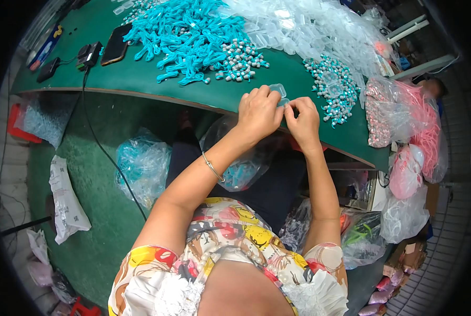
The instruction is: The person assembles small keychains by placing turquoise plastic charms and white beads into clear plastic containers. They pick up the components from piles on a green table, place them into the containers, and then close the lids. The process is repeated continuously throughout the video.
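Note:
Over the front edge of the green table my two hands meet at a small clear plastic case (278,90). My left hand (259,113) is closed on it, fingers curled over its near side, and the case sticks out past the knuckles. At the case's lower right corner, my right hand (303,124) pinches with thumb and forefinger; its fingertips partly hide what they grip. Just right of the hands lies a pile of small grey-and-turquoise beaded pieces (333,87). Behind the left hand is another pile of grey-and-white beads (240,60).
Turquoise cords (185,31) heap at the back beside many clear plastic cases (293,26). A phone (116,45) and a cabled black device (89,55) lie left. Bags of pink cords (422,121) hang right. A clear bag (240,168) sits below the table edge.

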The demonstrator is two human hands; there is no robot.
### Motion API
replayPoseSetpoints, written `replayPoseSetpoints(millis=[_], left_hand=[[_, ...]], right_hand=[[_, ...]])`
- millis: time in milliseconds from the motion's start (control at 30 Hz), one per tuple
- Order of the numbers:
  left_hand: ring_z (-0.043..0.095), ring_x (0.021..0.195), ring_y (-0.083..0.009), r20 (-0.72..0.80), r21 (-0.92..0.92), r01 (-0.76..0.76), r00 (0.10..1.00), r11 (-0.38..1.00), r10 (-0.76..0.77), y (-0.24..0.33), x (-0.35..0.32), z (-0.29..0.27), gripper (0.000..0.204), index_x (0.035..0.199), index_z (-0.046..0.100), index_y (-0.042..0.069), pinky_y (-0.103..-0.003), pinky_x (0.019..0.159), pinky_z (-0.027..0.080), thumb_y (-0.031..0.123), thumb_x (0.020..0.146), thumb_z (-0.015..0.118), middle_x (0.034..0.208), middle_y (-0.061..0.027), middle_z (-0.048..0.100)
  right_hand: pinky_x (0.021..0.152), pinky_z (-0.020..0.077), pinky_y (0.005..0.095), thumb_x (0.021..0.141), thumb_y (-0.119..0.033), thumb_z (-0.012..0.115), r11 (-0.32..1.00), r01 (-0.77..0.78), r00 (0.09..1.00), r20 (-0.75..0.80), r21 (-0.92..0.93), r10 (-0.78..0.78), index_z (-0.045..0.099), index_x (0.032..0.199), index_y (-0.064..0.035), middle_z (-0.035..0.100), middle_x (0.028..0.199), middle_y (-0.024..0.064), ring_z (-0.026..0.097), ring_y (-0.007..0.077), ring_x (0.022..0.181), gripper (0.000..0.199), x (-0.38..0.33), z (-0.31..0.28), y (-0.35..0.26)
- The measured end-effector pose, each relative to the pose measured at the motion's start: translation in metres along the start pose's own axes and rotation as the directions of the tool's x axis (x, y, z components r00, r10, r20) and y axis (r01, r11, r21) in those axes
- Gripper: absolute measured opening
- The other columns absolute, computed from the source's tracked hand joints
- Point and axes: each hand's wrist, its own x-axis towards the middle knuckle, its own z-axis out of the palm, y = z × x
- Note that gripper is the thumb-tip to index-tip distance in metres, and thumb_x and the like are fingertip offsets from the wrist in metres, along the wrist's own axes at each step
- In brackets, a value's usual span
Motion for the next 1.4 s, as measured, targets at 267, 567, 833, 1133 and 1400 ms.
replayPoseSetpoints(millis=[267,567,833,1133,1400], left_hand=[[0.056,0.096,-0.0280,0.135,0.006,-0.099,0.986,0.995,0.097,-0.021,-0.012,-0.039,0.040,0.109,0.065,0.010,-0.043,0.077,0.042,0.023,0.073,0.077,0.099,-0.0086,0.056],[0.055,0.104,-0.0340,0.140,-0.032,-0.109,0.984,0.993,0.113,-0.032,-0.015,-0.046,0.044,0.110,0.065,0.007,-0.046,0.086,0.044,0.024,0.072,0.079,0.111,-0.0138,0.057],[0.056,0.101,-0.0292,0.063,-0.040,-0.105,0.992,0.994,0.108,-0.034,-0.020,-0.041,0.035,0.101,0.069,0.008,-0.044,0.085,0.045,0.024,0.071,0.079,0.103,-0.0103,0.058],[0.056,0.098,-0.0269,0.084,-0.064,-0.092,0.992,0.994,0.097,-0.032,-0.019,-0.043,0.041,0.109,0.067,0.012,-0.041,0.083,0.044,0.025,0.072,0.080,0.099,-0.0060,0.056],[0.058,0.098,-0.0287,0.093,-0.079,-0.084,0.991,0.993,0.092,-0.033,-0.018,-0.045,0.042,0.109,0.066,0.011,-0.042,0.082,0.045,0.025,0.072,0.080,0.100,-0.0073,0.059]], right_hand=[[0.073,0.0501,0.0437,0.086,-0.016,0.065,0.998,0.040,0.975,0.222,-0.050,-0.028,0.068,0.087,-0.0066,0.065,0.084,0.0111,0.063,0.0327,0.082,0.010,0.027,-0.017,-0.033],[0.085,0.0412,0.0458,0.075,-0.014,0.075,0.856,0.517,0.856,0.046,-0.029,-0.515,0.074,0.090,-0.0161,0.064,0.098,0.0015,0.057,0.0247,0.100,0.015,0.123,0.081,-0.075],[0.088,0.0382,0.0471,0.075,-0.014,0.077,0.798,0.569,0.820,0.216,-0.199,-0.531,0.074,0.094,-0.0185,0.066,0.098,-0.0008,0.059,0.0232,0.098,0.020,0.135,0.080,-0.085],[0.072,0.0535,0.0329,0.079,-0.010,0.075,0.934,0.239,0.966,0.032,0.267,-0.256,0.072,0.099,-0.0059,0.072,0.087,0.0111,0.070,0.0223,0.079,0.020,0.117,0.051,-0.043],[0.076,0.0494,0.0280,0.082,-0.003,0.070,0.896,-0.008,0.981,0.178,0.444,-0.079,0.070,0.097,0.0002,0.068,0.090,0.0074,0.062,0.0144,0.082,0.016,0.055,0.000,-0.004]])
